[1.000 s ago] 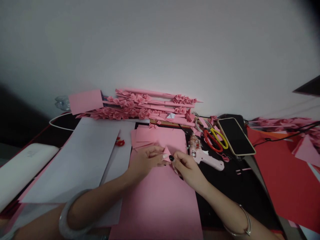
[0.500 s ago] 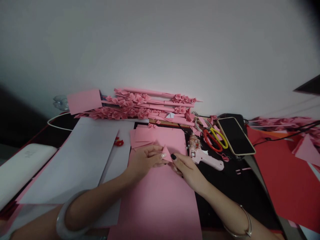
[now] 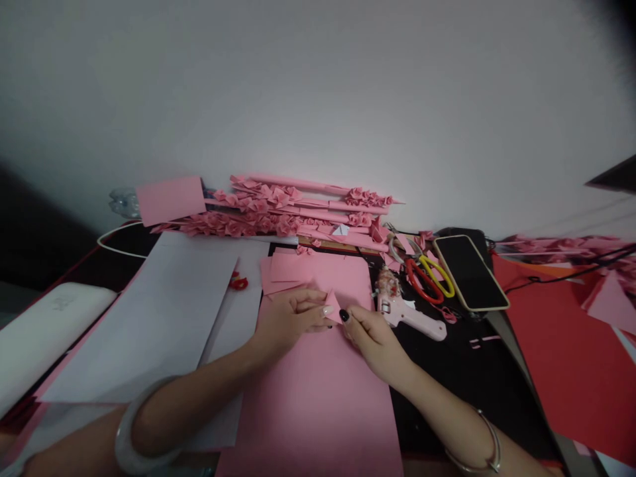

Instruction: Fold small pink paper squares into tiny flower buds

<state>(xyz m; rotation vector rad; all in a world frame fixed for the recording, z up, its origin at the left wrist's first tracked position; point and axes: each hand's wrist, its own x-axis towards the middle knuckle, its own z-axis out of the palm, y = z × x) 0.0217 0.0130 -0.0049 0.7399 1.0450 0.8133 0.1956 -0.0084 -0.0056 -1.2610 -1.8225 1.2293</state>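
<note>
Between my two hands is a small folded piece of pink paper (image 3: 333, 306), roughly triangular with its point up. My left hand (image 3: 291, 317) pinches its left side, thumb in front and fingers behind. On the lower right edge, my right hand (image 3: 371, 334) grips it with thumb and fingers closed. Both hands are over a long pink sheet (image 3: 318, 404) lying on the table. Just beyond my left hand lie smaller pink paper pieces (image 3: 291, 268), and tiny folded pink flowers (image 3: 304, 250) rest at the sheet's far end.
Right of the sheet lie a pink glue gun (image 3: 415, 320), scissors with red and yellow handles (image 3: 437, 278) and a phone (image 3: 472, 271). Rows of pink paper flowers (image 3: 268, 205) line the wall. White sheets (image 3: 144, 318) are at left, red paper (image 3: 566, 351) at right.
The view has shifted very slightly. Both hands keep their hold on the folded pink paper, with the right fingers moved a little against its edge.
</note>
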